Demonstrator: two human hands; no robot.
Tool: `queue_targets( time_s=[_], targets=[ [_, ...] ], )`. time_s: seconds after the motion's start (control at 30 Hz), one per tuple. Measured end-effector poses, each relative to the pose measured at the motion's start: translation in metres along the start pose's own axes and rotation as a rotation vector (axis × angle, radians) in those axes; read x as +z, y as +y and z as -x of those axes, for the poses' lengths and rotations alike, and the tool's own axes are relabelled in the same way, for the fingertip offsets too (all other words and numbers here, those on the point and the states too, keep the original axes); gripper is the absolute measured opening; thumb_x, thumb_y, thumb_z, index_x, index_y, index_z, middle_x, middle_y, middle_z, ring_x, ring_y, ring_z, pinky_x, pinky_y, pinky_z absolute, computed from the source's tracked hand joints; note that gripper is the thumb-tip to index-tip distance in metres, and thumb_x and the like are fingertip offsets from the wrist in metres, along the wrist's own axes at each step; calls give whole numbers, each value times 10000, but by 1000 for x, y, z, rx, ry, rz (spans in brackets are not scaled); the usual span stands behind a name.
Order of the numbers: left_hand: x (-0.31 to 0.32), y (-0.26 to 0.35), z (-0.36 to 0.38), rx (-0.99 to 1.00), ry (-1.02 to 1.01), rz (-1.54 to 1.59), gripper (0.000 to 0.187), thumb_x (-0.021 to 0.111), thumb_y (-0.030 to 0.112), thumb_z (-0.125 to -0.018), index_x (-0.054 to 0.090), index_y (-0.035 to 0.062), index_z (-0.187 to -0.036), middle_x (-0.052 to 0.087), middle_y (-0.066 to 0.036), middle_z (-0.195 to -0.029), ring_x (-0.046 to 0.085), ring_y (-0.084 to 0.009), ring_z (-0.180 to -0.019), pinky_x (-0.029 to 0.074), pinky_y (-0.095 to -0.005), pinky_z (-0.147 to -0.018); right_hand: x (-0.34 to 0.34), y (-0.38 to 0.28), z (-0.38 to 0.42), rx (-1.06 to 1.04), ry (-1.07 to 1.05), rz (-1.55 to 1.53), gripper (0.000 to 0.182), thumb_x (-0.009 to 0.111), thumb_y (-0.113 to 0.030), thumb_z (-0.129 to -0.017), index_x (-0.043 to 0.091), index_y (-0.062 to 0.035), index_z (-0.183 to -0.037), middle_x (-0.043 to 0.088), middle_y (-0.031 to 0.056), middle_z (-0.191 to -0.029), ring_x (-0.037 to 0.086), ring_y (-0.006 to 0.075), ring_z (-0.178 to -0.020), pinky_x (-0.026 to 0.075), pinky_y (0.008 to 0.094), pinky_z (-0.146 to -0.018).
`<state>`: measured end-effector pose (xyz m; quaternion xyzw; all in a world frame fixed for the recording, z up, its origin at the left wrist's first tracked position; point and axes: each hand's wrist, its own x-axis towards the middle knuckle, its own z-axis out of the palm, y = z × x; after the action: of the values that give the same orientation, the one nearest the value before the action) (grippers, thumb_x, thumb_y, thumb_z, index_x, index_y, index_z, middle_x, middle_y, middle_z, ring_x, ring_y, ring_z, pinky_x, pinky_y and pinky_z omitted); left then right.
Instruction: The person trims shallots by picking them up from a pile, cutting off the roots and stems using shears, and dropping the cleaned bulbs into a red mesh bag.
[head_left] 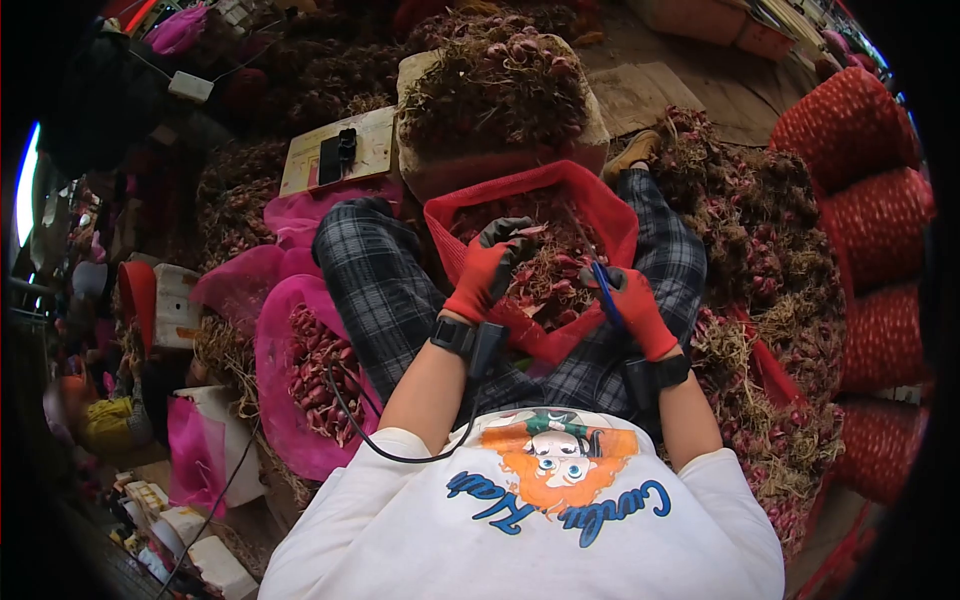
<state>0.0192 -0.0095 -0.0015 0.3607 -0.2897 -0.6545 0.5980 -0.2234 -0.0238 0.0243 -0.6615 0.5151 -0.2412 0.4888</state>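
Note:
My left hand (490, 268), in a red glove with dark grey fingers, is closed in a pinch on a shallot (528, 231). My right hand (640, 305), gloved the same way, is closed around blue-handled scissors (607, 292). Their narrow blades point forward and left, toward the shallot but apart from it. Both hands are above a red mesh sack (480, 192), its mouth spread wide between my knees. Shallots with dry stalks and roots (548, 285) lie inside it. By my left thigh, a pink mesh bag (275, 340) holds loose, trimmed shallots (318, 375).
Untrimmed shallots (535, 85) cover a pale foam block (440, 172) ahead. A phone (330, 160) and a dark watch-like object (347, 146) lie on a board (375, 135). Shallot heaps (765, 240) and stacked full red sacks (880, 245) flank my right; a cable (395, 460) crosses my left arm.

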Motion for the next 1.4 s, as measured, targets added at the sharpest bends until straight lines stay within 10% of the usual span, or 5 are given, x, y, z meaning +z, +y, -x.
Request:
queue_targets(
  time_s=[0.77,0.87,0.97,1.2,1.4],
  targets=[
    [22,-9,15,-263,-92,-135,354,559,221,-916,538,-2,-1191,583,-85,-1108,578,-132,-980,501,-266,-818,47,26,-37,-11,-109,-666,233,615,-52,-801,598,-26,-1032,648,41,-868,588,60,-667,468,198,-560],
    [17,-11,10,267,-411,-949,419,543,253,-924,468,19,-1264,578,-56,-1121,587,-160,-975,507,-287,-809,58,38,-41,-85,12,-694,203,595,-69,-829,601,-32,-1028,643,44,-821,589,74,-616,455,196,-501],
    [9,-20,6,-411,-143,503,443,540,259,-924,435,22,-1283,571,-56,-1090,581,-156,-928,508,-277,-773,47,25,-43,151,12,-1006,192,584,-142,-868,596,-34,-1027,624,42,-732,569,90,-531,432,201,-439],
    [38,43,30,-285,-157,527,459,539,250,-925,393,19,-1295,525,-37,-983,513,-119,-850,477,-230,-731,20,12,-42,164,62,-1143,351,555,-330,-916,577,2,-1028,575,29,-649,521,82,-464,408,202,-423],
    [-6,174,137,383,573,-449,341,532,246,-930,503,17,-1181,507,-11,-869,480,-68,-776,407,-183,-679,7,22,-40,162,67,-996,404,573,-355,-904,565,15,-1065,574,25,-687,518,58,-502,392,189,-454]
  ],
)
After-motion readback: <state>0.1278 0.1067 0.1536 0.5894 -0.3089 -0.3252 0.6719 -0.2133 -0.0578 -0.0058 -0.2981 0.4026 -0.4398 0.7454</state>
